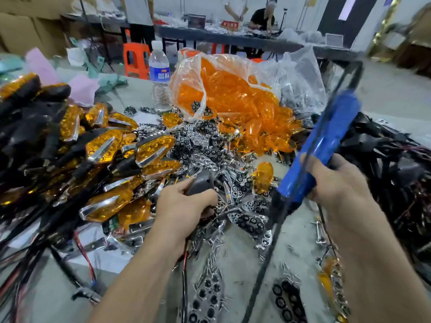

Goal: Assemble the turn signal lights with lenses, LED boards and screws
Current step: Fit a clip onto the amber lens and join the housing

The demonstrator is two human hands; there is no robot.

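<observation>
My left hand (184,208) grips a dark grey turn signal housing (201,184) over the middle of the table, with red and black wires trailing below my wrist. My right hand (335,180) holds a blue electric screwdriver (321,148), tilted with its dark tip pointing down-left near the housing; its black cord runs down toward me. Loose screws (210,269) lie on the table below my hands. Chrome reflector plates (249,220) are scattered between and beyond my hands. A single orange lens (264,174) sits just right of the housing.
A pile of finished orange-lensed lights (105,145) fills the left. A plastic bag of orange lenses (233,94) and a water bottle (159,75) stand behind. Black wired housings (384,164) heap on the right. People work at a far table (233,37).
</observation>
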